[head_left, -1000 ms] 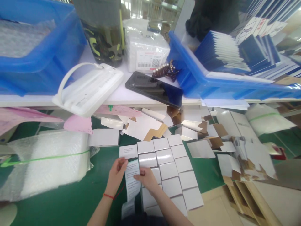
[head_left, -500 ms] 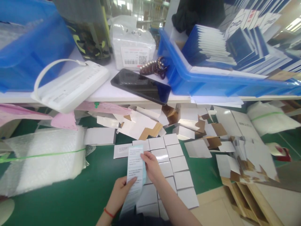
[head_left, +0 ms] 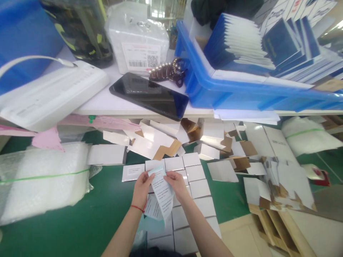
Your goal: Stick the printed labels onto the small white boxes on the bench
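A label strip point(head_left: 162, 191) is pinched near its upper end by the left hand point(head_left: 141, 187) and the right hand point(head_left: 178, 184), above rows of white boxes point(head_left: 199, 188).

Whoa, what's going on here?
Someone's left hand and right hand are holding a printed paper strip near its top, one at each edge. The lower part hangs down over rows of small white boxes on a green table. The leftmost box in the back row has printed text on top. A phone lies on the shelf behind.
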Demonstrator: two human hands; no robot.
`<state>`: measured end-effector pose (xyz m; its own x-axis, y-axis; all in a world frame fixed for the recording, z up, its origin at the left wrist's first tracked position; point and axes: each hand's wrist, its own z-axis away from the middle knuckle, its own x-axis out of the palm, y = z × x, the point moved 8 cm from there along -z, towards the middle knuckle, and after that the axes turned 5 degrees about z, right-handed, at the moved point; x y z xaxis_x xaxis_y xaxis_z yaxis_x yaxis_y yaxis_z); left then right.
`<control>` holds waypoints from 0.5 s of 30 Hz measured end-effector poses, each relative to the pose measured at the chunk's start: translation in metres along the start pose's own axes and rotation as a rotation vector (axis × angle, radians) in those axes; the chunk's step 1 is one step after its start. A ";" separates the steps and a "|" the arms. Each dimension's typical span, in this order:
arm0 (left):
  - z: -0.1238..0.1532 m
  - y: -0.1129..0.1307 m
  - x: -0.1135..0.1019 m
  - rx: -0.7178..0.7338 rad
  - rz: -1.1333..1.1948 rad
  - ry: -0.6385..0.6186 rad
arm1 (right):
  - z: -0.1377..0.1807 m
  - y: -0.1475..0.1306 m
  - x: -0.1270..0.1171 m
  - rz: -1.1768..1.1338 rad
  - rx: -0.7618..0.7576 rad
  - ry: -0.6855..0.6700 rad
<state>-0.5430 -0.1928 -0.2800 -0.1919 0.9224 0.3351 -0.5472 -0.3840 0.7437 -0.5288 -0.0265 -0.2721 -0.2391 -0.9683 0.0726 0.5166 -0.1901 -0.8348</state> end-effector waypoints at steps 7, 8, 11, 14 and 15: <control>-0.028 0.001 0.004 0.026 -0.438 -0.035 | -0.021 0.015 0.014 -0.117 0.053 -0.030; -0.031 0.007 0.004 0.071 -0.536 -0.022 | -0.026 0.016 0.011 -0.073 0.049 0.020; -0.040 0.036 0.014 0.388 -0.780 -0.033 | -0.039 0.019 -0.001 0.063 0.005 0.132; -0.051 0.051 0.041 0.681 -0.857 -0.262 | -0.045 0.020 -0.007 0.142 -0.017 0.135; -0.057 0.050 0.048 0.721 -0.885 -0.333 | -0.046 0.020 -0.009 0.161 -0.017 0.136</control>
<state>-0.6264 -0.1659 -0.2596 0.3019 0.8633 -0.4044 0.2224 0.3487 0.9105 -0.5543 -0.0141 -0.3145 -0.2642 -0.9549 -0.1355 0.5435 -0.0313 -0.8388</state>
